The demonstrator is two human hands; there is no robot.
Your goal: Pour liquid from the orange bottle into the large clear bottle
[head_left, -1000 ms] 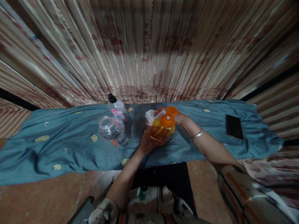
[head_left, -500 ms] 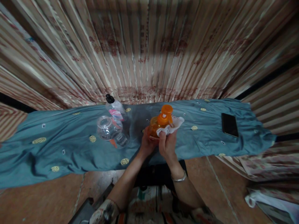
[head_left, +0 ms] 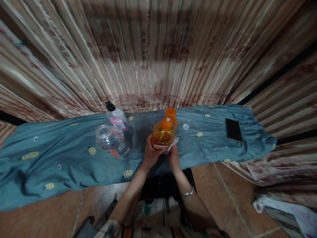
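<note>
An amber pump bottle [head_left: 162, 135] with an orange pump head is held upright over the cloth-covered table, in front of me. My left hand [head_left: 151, 152] is wrapped round its lower left side. On the other side my right hand [head_left: 174, 158] presses a crumpled white tissue [head_left: 173, 144] against the bottle's lower right; its fingers are partly hidden behind tissue and bottle. Left of my hands stand a clear round jar [head_left: 109, 138] with a wide mouth and a clear bottle with a black pump [head_left: 117, 119] and a pink label.
A teal patterned cloth [head_left: 71, 145] covers the long narrow table. On its right part lies a black phone [head_left: 233, 130]. A small pale disc [head_left: 185, 126] lies right of the orange pump. Striped curtains [head_left: 153, 72] hang close behind the table and at both sides.
The tissue has moved from around the bottle's upper right down to its lower right side, with my right hand. More of the amber body shows now. The view has shifted slightly right.
</note>
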